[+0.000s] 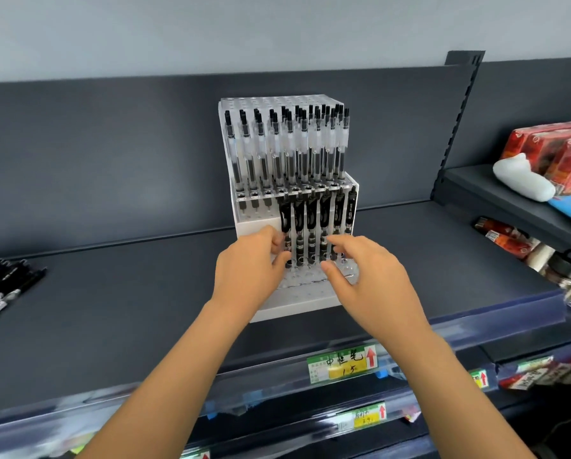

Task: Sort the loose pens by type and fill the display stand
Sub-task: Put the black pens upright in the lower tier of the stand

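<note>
A white tiered display stand point(244, 223) sits on the dark shelf. Its upper tier holds several clear pens with black caps point(287, 147). The lower tier holds several black pens point(324, 213) standing upright. My left hand point(247, 263) pinches the leftmost black pen point(285, 223) near its lower end, over the holes of the front tier. My right hand point(367, 276) reaches in from the right, its fingers curled at the lower ends of the black pens on that side; its hold is hidden. A pile of loose black pens point(2, 286) lies at the far left of the shelf.
The dark shelf point(112, 293) has a clear front rail with price labels point(342, 362). To the right, a higher shelf carries red packets point(559, 150) and a white bundle point(522, 177). More packets lie below it at the right edge.
</note>
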The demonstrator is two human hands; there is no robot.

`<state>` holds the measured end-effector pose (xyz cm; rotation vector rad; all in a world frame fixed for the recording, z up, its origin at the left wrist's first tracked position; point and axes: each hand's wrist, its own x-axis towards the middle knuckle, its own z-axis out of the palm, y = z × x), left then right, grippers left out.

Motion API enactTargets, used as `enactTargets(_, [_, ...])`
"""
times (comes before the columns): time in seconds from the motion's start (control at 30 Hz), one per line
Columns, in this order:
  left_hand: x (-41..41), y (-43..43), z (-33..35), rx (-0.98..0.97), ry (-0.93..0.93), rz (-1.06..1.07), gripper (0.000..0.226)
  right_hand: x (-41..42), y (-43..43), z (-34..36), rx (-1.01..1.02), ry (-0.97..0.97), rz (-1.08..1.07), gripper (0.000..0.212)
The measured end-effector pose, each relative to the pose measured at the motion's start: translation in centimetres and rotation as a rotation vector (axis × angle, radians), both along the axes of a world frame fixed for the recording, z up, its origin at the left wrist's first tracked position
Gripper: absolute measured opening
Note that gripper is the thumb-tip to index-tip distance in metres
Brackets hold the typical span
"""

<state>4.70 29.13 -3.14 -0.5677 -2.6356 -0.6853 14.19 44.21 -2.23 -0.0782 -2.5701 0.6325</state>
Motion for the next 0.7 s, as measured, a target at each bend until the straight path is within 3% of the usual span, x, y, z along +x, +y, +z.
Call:
enactTargets(0.17, [1.4, -4.2, 0.6, -0.145, 0.205, 0.121, 0.032, 0.1, -1.5, -0.3, 0.065, 0.099, 0.059, 0.038])
enactTargets(0.3, [2.4, -10.6, 0.7, -0.192, 0.188, 0.358, 0.035, -1.0, -6.4, -1.1, 0.019, 0.230, 0.227, 0.035])
enactTargets(0.57, [2.4, -26.9, 0.5, -0.128, 0.072, 0.635, 0.038, -3.3, -20.1, -1.1, -0.007, -0.023, 0.464, 0.038])
enactTargets(0.7, [0.5, -35.0, -0.8, -0.113, 0.029, 0.652, 0.036, -5.7, -28.3, -1.4, 0.037, -0.143, 0.463, 0.039])
